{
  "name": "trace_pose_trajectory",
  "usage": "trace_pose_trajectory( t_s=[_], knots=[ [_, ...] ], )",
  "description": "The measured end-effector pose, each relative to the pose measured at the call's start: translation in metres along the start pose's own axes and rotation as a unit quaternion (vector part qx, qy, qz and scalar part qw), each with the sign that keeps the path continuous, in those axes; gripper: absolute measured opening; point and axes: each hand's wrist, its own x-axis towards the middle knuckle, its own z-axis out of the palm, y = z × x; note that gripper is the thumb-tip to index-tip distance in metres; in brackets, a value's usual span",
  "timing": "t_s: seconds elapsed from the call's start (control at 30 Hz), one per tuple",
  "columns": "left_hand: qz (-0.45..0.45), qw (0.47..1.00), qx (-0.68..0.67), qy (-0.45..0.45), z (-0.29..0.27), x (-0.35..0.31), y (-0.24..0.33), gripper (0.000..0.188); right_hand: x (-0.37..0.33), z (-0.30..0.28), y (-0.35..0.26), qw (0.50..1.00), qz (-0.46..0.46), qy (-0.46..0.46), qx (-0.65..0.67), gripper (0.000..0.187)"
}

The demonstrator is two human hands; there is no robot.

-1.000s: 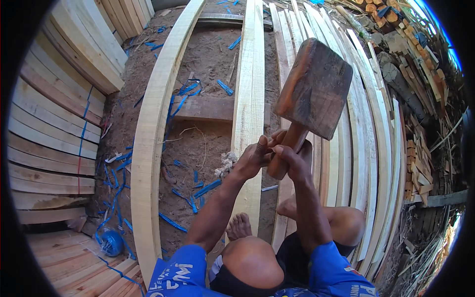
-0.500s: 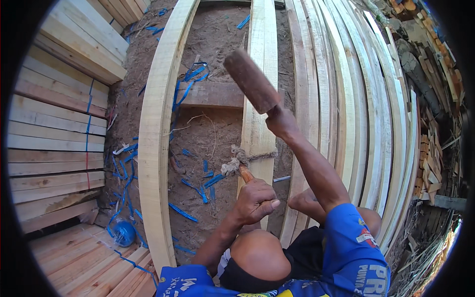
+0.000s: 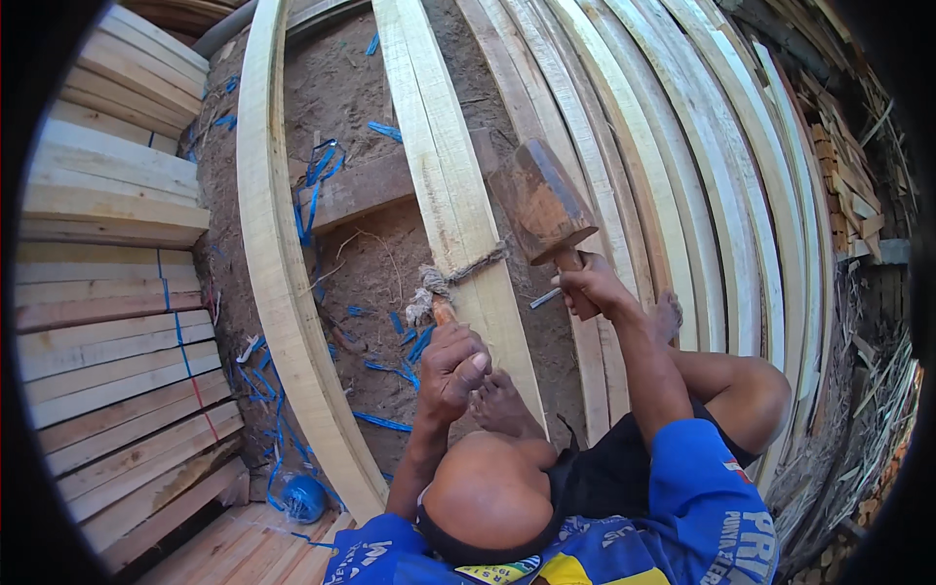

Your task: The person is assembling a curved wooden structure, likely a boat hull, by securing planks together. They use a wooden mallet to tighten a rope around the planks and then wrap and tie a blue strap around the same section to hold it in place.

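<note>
My left hand (image 3: 453,369) is closed round a short wooden stick (image 3: 444,310) whose upper end sits in a knotted rope (image 3: 429,285). That rope wraps across a pale wooden plank pair (image 3: 444,195), tight against its top. In my right hand (image 3: 597,286) is a wooden mallet (image 3: 546,205), gripped by its short handle. The mallet's dark, worn head points up and away, to the right of the planks, and appears apart from both rope and stick. A thin metal rod (image 3: 546,298) shows just left of my right hand.
A single long beam (image 3: 268,244) runs along the left. Several long boards (image 3: 673,175) lie side by side on the right. Stacked timber (image 3: 117,322) lines the far left. A wooden crosspiece (image 3: 361,190) lies under the planks, and blue strapping scraps (image 3: 382,422) litter the soil.
The mallet has come down and turned over to the right, with my right hand lower and farther right. My left hand keeps its hold on the stick. The whole view has shifted.
</note>
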Motion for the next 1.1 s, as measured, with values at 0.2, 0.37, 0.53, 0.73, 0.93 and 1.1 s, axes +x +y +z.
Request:
trace_pose_trajectory(
  t_s=[0.2, 0.37, 0.53, 0.73, 0.93, 1.1],
  knots=[
    [-0.031, 0.997, 0.043, -0.061, -0.007, -0.013, 0.006, 0.032, -0.073, -0.148, -0.034, 0.875, -0.203, 0.331, 0.289, 0.027],
    [-0.040, 0.990, 0.058, -0.124, -0.004, -0.006, 0.006, 0.034, -0.061, -0.207, -0.080, 0.632, -0.370, 0.625, 0.269, 0.014],
    [-0.017, 0.985, 0.068, -0.155, 0.002, 0.004, 0.009, 0.035, 0.009, 0.015, 0.169, 0.944, 0.052, 0.267, -0.187, 0.040],
    [-0.028, 0.988, 0.087, -0.125, -0.004, -0.013, 0.012, 0.034, -0.024, -0.022, 0.119, 0.969, 0.218, 0.015, 0.112, 0.028],
    [0.034, 0.977, 0.124, -0.171, -0.031, -0.039, 0.003, 0.025, -0.027, -0.078, 0.020, 0.942, -0.048, 0.191, 0.270, 0.029],
    [-0.038, 0.980, 0.066, -0.182, 0.004, -0.001, 0.014, 0.029, -0.052, -0.043, 0.061, 0.910, 0.035, 0.293, 0.290, 0.023]
  ],
)
